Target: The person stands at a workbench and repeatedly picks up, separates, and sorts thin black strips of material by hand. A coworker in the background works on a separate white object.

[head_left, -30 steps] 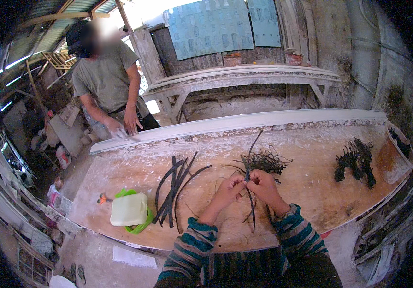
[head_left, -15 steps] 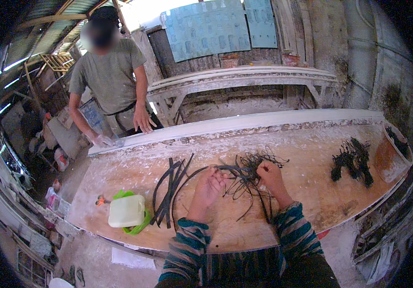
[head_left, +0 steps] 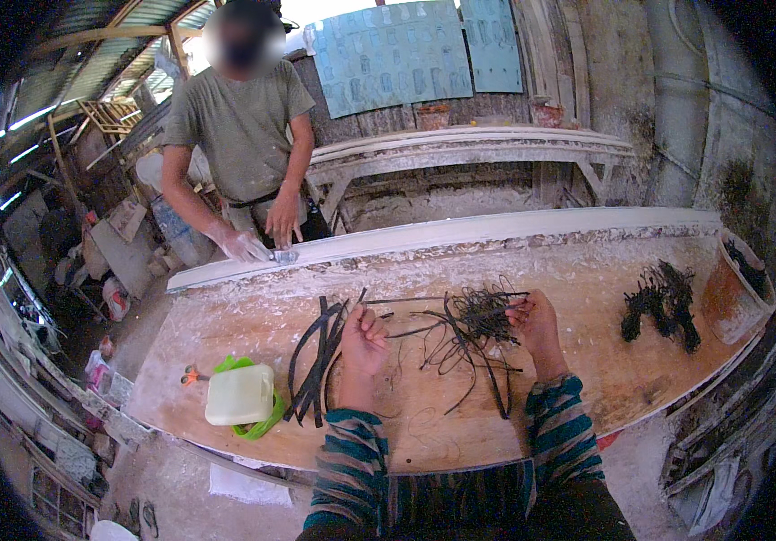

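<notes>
A thin black cord (head_left: pixel 442 298) is drawn out nearly straight between my two hands. My left hand (head_left: pixel 365 344) pinches its left end, close beside several flat black strips (head_left: pixel 318 365) lying on the wooden table (head_left: pixel 577 397). At the cord's other end, my right hand (head_left: pixel 538 332) is closed on it. Next to my right hand spreads a tangled heap of black cords (head_left: pixel 487 316), partly behind the fingers. One longer flat strip (head_left: pixel 502 392) trails from the heap toward me.
A pale lidded box (head_left: pixel 239 395) with a green band (head_left: pixel 266 426) and orange-handled scissors (head_left: pixel 191 377) sit left. Right are black bundles (head_left: pixel 663 307) and a dusty bucket (head_left: pixel 738 288). Across the table, a co-worker (head_left: pixel 239 135) holds a scraper (head_left: pixel 283 257) on a long white plank (head_left: pixel 496 233).
My hands have moved apart, left hand leftward and right hand rightward, stretching the cord between them. The co-worker has shifted right along the white plank.
</notes>
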`<state>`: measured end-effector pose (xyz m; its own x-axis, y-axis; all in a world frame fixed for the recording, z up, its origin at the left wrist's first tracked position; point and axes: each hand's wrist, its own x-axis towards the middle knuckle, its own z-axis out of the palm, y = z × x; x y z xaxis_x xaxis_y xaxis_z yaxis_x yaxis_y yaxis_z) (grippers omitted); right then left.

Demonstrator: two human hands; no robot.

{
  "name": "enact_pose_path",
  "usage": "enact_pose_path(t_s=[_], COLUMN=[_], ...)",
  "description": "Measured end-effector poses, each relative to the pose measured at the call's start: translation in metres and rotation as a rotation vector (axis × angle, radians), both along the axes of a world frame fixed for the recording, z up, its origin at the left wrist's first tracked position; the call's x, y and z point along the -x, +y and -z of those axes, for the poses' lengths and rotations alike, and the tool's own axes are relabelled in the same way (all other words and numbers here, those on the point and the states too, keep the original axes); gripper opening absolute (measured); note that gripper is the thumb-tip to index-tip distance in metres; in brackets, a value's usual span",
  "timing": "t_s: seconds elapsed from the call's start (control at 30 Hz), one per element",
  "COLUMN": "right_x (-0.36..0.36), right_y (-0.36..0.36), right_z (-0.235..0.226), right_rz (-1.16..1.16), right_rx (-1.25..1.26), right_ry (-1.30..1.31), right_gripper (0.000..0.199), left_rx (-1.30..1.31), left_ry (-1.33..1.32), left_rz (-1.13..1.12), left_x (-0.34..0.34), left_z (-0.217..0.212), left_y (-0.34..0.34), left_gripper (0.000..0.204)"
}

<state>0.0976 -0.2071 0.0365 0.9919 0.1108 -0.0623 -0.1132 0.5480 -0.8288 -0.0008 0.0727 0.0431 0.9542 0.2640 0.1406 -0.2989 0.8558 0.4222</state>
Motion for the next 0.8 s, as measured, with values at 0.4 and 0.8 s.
enact_pose_path(t_s=[0.4,0.8], right_x=[-0.013,0.025], right_y=[-0.014,0.016], right_z=[0.002,-0.014], right_rz=[0.031,-0.287], right_rx=[-0.049,0.064], right_ry=[-0.041,-0.141], right_gripper=[0.015,0.006], left_rx=[-0.787,-1.699], left_ry=[0.513,0.005], left_rz=[-0.259,-0.637], left_x=[0.001,0.006], left_z=[-0.002,-0.004], left_y=[-0.005,-0.038], left_gripper=[0.015,0.022])
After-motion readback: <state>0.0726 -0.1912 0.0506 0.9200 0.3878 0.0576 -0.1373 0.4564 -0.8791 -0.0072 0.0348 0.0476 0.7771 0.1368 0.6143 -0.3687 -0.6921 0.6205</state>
